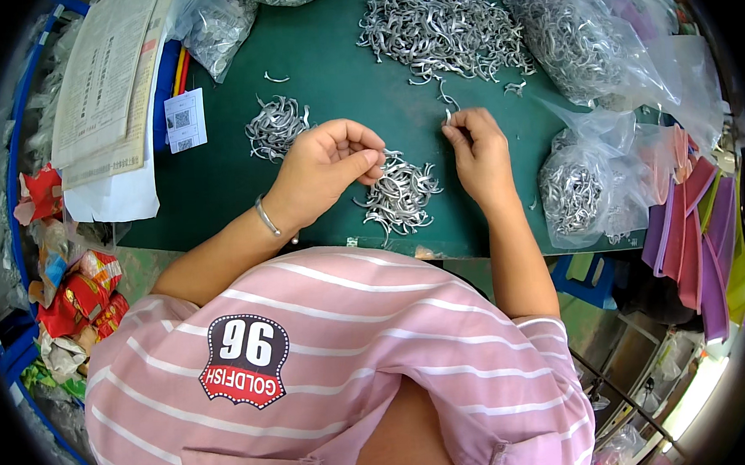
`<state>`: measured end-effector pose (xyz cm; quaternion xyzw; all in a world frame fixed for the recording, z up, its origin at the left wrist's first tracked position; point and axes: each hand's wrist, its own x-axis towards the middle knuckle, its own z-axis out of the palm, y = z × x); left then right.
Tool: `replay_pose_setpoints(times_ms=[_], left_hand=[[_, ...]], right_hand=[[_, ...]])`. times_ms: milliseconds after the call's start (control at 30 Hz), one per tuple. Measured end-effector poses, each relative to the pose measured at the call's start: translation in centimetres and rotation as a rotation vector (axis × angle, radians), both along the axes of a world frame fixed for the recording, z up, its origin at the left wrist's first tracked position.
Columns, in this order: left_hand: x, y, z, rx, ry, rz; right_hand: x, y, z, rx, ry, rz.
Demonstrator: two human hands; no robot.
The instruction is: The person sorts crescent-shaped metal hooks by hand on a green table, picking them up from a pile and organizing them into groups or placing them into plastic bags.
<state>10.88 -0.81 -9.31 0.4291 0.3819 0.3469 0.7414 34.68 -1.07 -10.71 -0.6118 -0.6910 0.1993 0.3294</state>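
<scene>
On the green tabletop (322, 75), my right hand (479, 153) pinches a small curved silver metal piece (448, 117) between thumb and fingertips. My left hand (329, 166), with a bangle on its wrist, is curled with thumb and fingertips together. Whatever it may hold is too small or hidden to make out. Just beside its fingertips lies a small pile of curved metal pieces (403, 195), between my two hands. Another small heap of such pieces (273, 128) rests beyond my left hand. A large heap of them (437, 27) spreads at the far side.
Clear plastic bags of metal pieces stand at the far right (577, 45) and near right (571, 195). Another bag (217, 34) sits far left, near printed papers (99, 87) and a small label card (185, 121). Coloured strips (701, 232) hang off the right edge.
</scene>
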Motion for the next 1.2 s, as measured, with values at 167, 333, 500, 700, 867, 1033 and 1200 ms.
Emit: replay_pose_setpoints(times_ms=[167,333,500,700,867,1033,1200], left_hand=[[1.0,0.1,0.2,-0.008,-0.02,-0.012],[2.1,0.1,0.4,0.058,-0.084,-0.066],[1.6,0.2,-0.1,0.035,-0.087,0.031],[1.4,0.2,0.2,0.01,-0.07,0.102],[1.1,0.4,0.1,0.007,-0.063,0.114],[0.9,0.2,0.2,0.087,-0.043,0.117],[-2.8,1.1,-0.1,0.457,0.278,0.257]], right_hand=[[-1.6,-2.3,1.1,-0.244,0.424,0.044],[-3.8,-3.2,2.6,0.1,0.146,0.229],[-3.5,-2.4,3.9,-0.038,0.254,0.215],[-3.8,-1.4,4.0,0.101,0.164,0.338],[-0.1,2.1,1.2,0.183,-0.177,-0.05],[-0.3,1.6,-0.1,0.097,-0.184,0.084],[1.2,1.1,0.9,0.05,-0.074,-0.036]])
